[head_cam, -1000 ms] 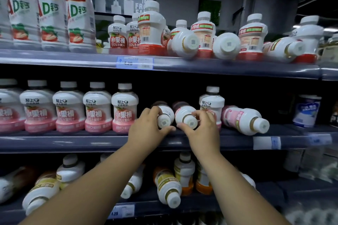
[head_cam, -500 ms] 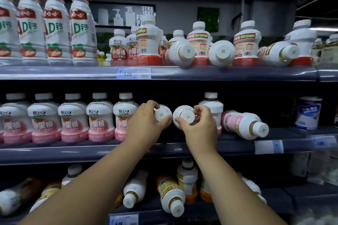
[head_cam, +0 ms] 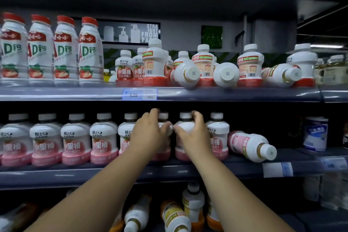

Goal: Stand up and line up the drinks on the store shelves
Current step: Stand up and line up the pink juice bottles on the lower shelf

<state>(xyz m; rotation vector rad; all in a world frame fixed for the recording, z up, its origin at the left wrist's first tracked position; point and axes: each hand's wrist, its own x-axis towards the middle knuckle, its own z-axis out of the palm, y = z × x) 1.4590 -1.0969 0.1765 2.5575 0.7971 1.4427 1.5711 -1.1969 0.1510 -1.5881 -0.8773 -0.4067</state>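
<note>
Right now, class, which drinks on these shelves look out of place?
Middle shelf: one pink-labelled bottle lies on its side, right of the upright row. Top shelf: three red-labelled bottles lie toppled, caps forward, among standing ones. Bottom shelf: several orange-labelled bottles lie tipped over. The left hand and right hand each grip an upright bottle.

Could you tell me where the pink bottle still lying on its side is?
Head view, middle shelf, right side: the fallen pink bottle lies just right of the upright row.
</note>
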